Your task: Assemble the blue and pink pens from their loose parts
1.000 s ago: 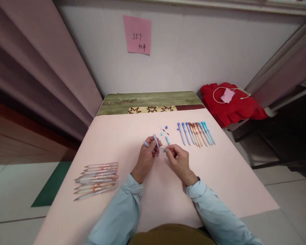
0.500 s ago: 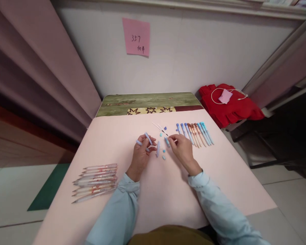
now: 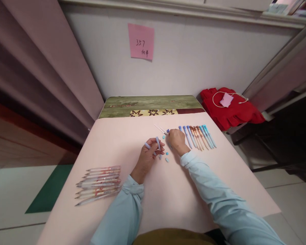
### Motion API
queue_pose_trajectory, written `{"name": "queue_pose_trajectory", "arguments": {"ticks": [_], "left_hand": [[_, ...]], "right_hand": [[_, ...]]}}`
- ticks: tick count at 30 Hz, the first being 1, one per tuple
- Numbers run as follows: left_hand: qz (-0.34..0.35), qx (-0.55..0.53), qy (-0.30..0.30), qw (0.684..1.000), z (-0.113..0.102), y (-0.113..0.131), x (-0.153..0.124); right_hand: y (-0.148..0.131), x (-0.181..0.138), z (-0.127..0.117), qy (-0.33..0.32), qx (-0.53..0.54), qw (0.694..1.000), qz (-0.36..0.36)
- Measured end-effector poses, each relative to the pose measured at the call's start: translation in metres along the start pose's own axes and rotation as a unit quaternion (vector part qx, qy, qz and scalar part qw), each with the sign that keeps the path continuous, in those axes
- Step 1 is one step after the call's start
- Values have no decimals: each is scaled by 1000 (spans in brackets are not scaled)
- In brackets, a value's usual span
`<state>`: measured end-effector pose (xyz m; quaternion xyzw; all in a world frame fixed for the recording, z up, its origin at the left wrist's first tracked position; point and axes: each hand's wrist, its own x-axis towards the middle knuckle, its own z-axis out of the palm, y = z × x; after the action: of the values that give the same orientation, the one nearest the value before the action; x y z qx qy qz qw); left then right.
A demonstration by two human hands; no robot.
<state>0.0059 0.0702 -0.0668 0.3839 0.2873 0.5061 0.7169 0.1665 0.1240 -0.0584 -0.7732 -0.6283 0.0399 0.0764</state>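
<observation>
My left hand (image 3: pixel 146 159) is closed around pale lavender pen barrel pieces, one upright piece (image 3: pixel 158 143) and one slanting piece (image 3: pixel 147 145). Another lavender barrel piece (image 3: pixel 160 156) shows just beyond its fingertips. My right hand (image 3: pixel 177 139) is turned knuckles up, low over the table, its fingers curled; whatever they hold is hidden. At its fingertips lie thin white pen refills (image 3: pixel 159 129) and a small dark blue piece (image 3: pixel 168 130). Between the hands are a turquoise cap piece (image 3: pixel 163 137), a second turquoise piece (image 3: pixel 167 153) and a pale blue one (image 3: pixel 167 160).
Blue, brown and turquoise-topped pens (image 3: pixel 197 136) line up at right. Several clear-wrapped pens (image 3: pixel 99 183) lie at left on the pale pink table cover (image 3: pixel 165 200). Beyond the table are a wall with a pink note (image 3: pixel 141 42) and a red cloth item (image 3: pixel 216 114) with a white cable.
My right hand has turned over, knuckles up, and moved toward the refills; its fingertips are now hidden. The left hand still holds the lavender pieces. The whole view has shifted slightly.
</observation>
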Motion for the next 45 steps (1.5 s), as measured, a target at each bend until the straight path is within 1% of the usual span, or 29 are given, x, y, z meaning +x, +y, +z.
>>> {"name": "queue_pose_trajectory", "arguments": {"ticks": [2,3,4,5,6,7,9,10,11,12,14,15,17,20,24,28,32,34,37,41,45], "left_hand": [[-1,-2,-7,1000,1,0,0],[-1,-3,-10,1000,2,0,0],[-2,-5,-14,1000,2,0,0],[-2,-9,-17,1000,3,0,0],[-1,-14,-20,1000,3,-1,0],[0,-18,-23,1000,3,-1,0],[3,-15,-33,999,5,-2,0],[5,-7,-38,999,6,-3,-1],[7,7,-42,999,7,-2,-1],[9,22,-43,999,8,-2,-2],[16,54,-38,998,10,0,-3],[19,67,-34,997,11,1,-3],[18,83,-29,996,13,3,-3],[17,94,-31,995,13,4,-3],[26,121,-47,991,11,3,-2],[21,138,-47,989,10,1,-1],[-22,76,-48,996,10,-2,-1],[-49,26,-48,997,8,-4,-1],[-73,-27,-45,996,6,-6,-1],[-89,-38,-37,995,4,-5,-1],[-91,-34,-27,995,5,-4,-2]], "right_hand": [[4,-5,-6,14,10,1000,12],[7,-10,-9,27,35,999,17],[11,-15,-12,41,79,996,19],[16,-22,-13,55,149,987,22],[20,-28,-13,62,240,968,21],[24,-35,-13,62,345,936,20],[29,-47,-9,57,530,846,23],[31,-51,-7,56,598,799,29],[32,-55,-5,57,648,759,38],[32,-58,-4,59,682,727,49],[32,-62,-4,58,726,681,71],[31,-64,-6,56,741,664,78],[29,-68,-11,55,761,642,79],[26,-75,-18,70,770,631,59],[21,-85,-25,76,768,636,25],[16,-90,-29,68,767,638,16],[17,-88,-27,77,757,648,27],[19,-85,-25,82,762,641,40],[22,-81,-23,83,778,621,59],[22,-81,-24,74,785,611,74],[22,-81,-24,58,793,601,80]]}}
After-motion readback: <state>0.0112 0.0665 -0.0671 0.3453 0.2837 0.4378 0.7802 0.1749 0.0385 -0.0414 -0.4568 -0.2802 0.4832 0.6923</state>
